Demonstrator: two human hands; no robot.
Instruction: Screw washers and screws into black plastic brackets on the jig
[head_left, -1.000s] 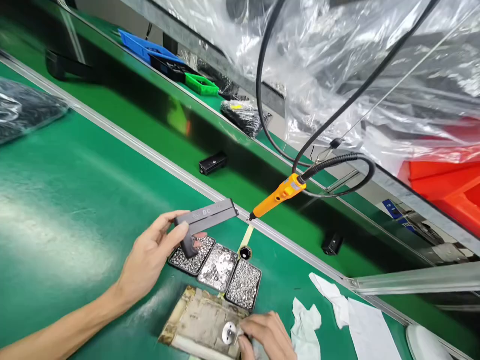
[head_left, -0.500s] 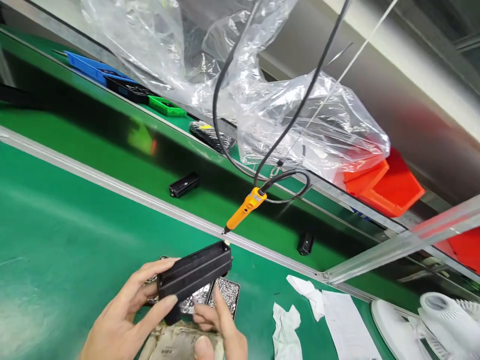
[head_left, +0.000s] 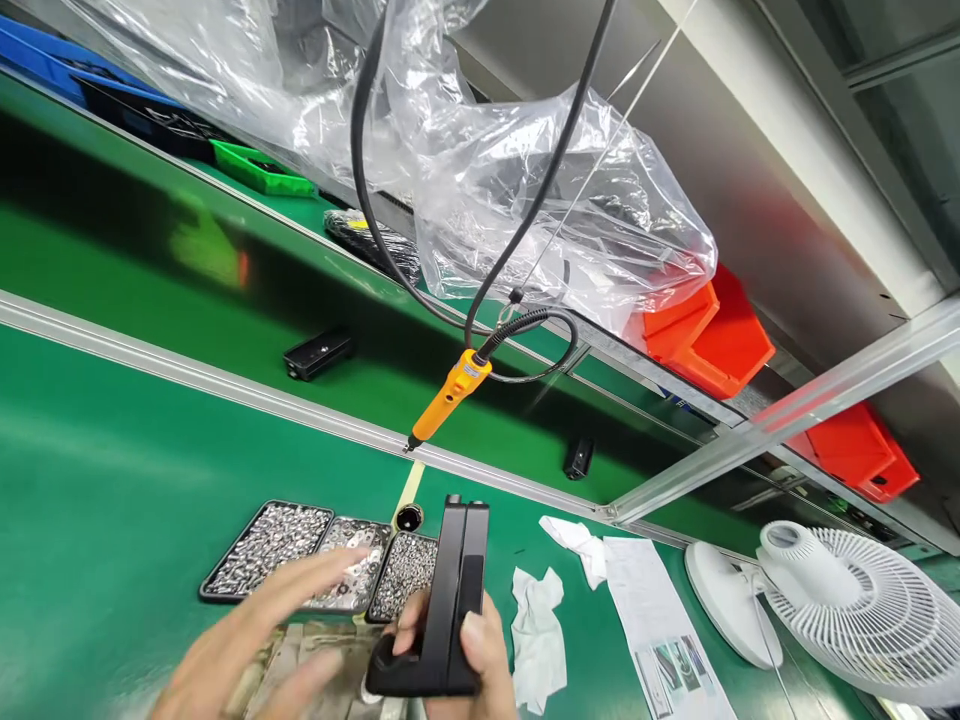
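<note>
Black housing (head_left: pixel 450 600): passed since a second ago from the left hand (head_left: pixel 247 640) to the right hand (head_left: pixel 480 650); now clamped upright there, above the screw trays (head_left: pixel 270 540). Left hand released, fingers spread, blurred. Orange electric screwdriver (head_left: pixel 446 397) hung unused beyond.

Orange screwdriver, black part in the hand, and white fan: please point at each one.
Screwdriver (head_left: pixel 448 392), head view, middle of its orange body.
Black part (head_left: pixel 452 590), head view, its upright front face.
Fan (head_left: pixel 862 610), head view, its white grille.
</note>
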